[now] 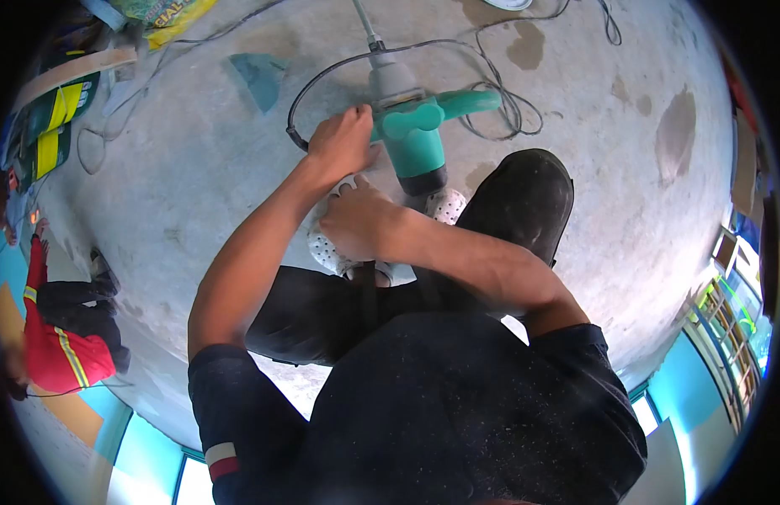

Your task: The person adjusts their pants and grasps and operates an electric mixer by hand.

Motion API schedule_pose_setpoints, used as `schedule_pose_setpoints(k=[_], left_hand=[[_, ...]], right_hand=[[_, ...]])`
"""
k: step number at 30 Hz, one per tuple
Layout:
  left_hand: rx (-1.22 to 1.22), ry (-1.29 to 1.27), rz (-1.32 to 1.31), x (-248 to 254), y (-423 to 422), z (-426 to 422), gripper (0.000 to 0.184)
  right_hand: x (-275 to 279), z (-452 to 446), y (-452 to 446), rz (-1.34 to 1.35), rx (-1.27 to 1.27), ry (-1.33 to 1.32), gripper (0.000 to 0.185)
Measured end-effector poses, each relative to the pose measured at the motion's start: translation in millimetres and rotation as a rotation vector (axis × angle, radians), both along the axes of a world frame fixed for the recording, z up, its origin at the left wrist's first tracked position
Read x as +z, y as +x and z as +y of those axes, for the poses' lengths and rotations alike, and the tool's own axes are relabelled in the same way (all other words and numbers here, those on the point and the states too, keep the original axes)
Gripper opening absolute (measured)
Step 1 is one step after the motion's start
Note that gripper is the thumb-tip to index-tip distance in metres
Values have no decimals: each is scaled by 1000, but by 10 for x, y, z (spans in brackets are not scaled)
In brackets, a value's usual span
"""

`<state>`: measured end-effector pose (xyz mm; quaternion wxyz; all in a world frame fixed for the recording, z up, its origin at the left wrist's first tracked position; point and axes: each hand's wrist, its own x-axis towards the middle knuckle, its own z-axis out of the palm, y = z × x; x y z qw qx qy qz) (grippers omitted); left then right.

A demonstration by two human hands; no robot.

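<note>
A green and grey power tool [415, 147] with a long shaft [364, 18] lies in front of me, its black end cap towards my feet. My left hand [343, 141] is closed round its left handle; the other handle sticks out to the right with no hand on it. Nearer my body, my right hand [362, 220] is over a white shoe with dark holes [324, 252], just below my left hand. Its fingers are curled, and whatever they may hold is hidden. A black cable [301, 93] loops from the tool past my left hand.
Coiled cable [516, 126] lies on the concrete floor [609, 219] to the right. A person in a red jacket [74, 358] is at the far left. Yellow and green bags [57, 126] and a wooden board [78, 74] are at the upper left. My dark-clad knee [529, 198] juts out right.
</note>
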<state>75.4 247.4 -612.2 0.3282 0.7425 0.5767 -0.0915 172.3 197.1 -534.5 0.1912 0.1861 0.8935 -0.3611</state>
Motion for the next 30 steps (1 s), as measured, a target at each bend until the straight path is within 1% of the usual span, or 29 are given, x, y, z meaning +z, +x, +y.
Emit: schedule_pose_setpoints(k=[1,4,7,16,19,22,25,28,30], left_hand=[[46,-20,-1,14,44,26,50],[81,-49,87,115,143,60,24],[94,-57,98,94,160,68,16],[86,-192,120,148,161,169,19],[73,-200,128,158,125,195,20],[71,-188,126,94,97,193,21],[50,-183,140,99,102,191,23],[58,-163,139,93,108,182,22],[56,-177,131,123,110,177,22]], right_hand=[[27,28,14,-9,1,-14,18],[27,80,44,-1,13,-9,17],[-36,41,57,37,-21,-6,16],[-32,156,34,45,-40,-47,15],[-82,170,31,92,-67,-54,15],[-91,197,48,93,-59,-8,14],[-45,239,24,48,-33,-65,14],[-131,175,49,112,-67,-29,14],[-129,158,63,106,-73,-26,14]])
